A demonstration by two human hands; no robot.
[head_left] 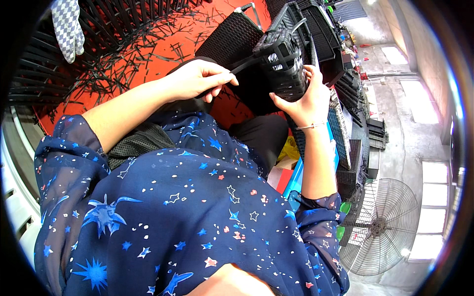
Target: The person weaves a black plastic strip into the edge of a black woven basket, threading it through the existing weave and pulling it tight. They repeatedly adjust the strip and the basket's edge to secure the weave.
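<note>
- The left hand (pixel 197 79) is closed in a pinch, thumb against fingertips, gripping the end of a flat black strap (pixel 245 63).
- The strap runs taut from that pinch up to the black woven basket (pixel 284 61), where it joins the weave.
- The right hand (pixel 303 96) cups the basket from below and from the right, fingers curled around its side and palm against the underside.
- The basket sits tilted in front of the person's chest, above the lap.
- A thin bracelet (pixel 311 126) circles the right wrist.
- Short black strap offcuts (pixel 123 59) lie scattered over the red floor (pixel 163 49) beyond the hands.
- More black baskets (pixel 345 128) are stacked on the right.
- A round wire fan (pixel 380 227) stands at lower right.
- A checked glove (pixel 68 24) hangs at upper left.
</note>
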